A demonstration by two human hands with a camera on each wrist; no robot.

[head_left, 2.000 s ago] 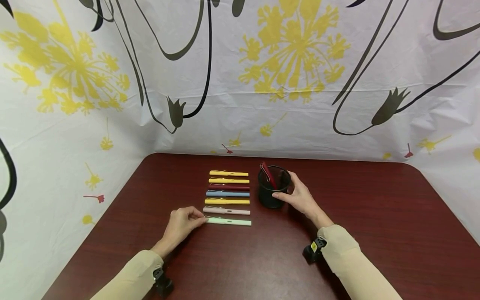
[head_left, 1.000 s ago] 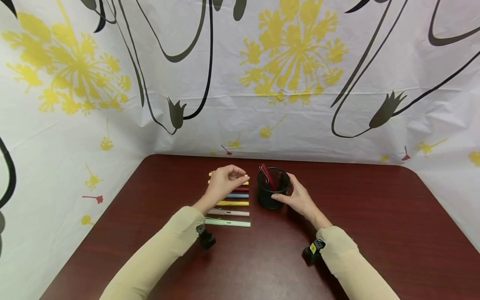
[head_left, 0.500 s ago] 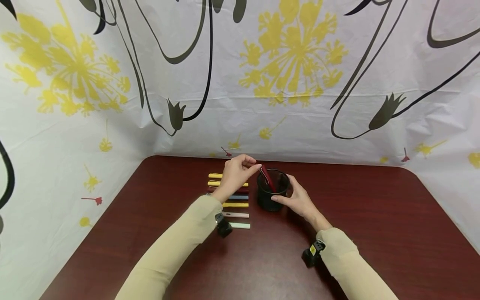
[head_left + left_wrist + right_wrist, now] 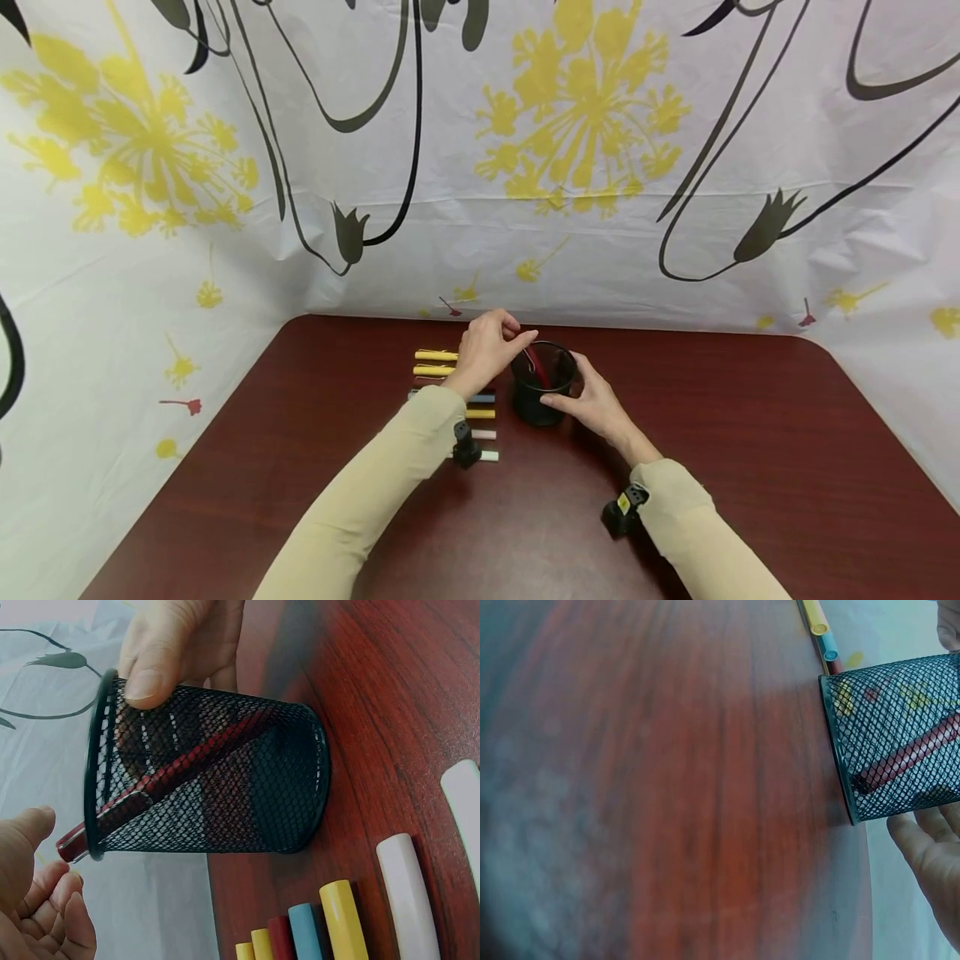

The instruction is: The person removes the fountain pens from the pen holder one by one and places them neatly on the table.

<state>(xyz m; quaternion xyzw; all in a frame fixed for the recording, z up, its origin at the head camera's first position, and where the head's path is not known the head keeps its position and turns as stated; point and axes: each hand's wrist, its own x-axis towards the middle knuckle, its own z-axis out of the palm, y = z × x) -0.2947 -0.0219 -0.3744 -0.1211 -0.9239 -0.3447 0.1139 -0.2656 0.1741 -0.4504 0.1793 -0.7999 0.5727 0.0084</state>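
Note:
A black mesh pen holder (image 4: 542, 408) stands upright on the table with one dark red pen (image 4: 176, 769) leaning inside it, its clip end poking past the rim. My right hand (image 4: 596, 402) grips the holder's right side, thumb in front and fingers behind. At the rim's left, my left hand (image 4: 489, 350) has its thumb and fingertips around the red pen's top; in the left wrist view the thumb (image 4: 34, 825) stands a little apart from the pen. In the right wrist view the red pen shows through the mesh.
Left of the holder lies a row of pens: yellow ones, such as the yellow pen (image 4: 435, 356), a dark red one, a blue pen (image 4: 304, 930), a pale pink pen (image 4: 409, 900) and a mint pen (image 4: 466, 799). My left forearm (image 4: 382, 475) covers part of the row. A patterned cloth (image 4: 450, 167) hangs behind the table.
My left hand has left the mint pen at the row's near end, crossed over the row, and come to the red pen's top at the holder. My right hand has stayed on the holder.

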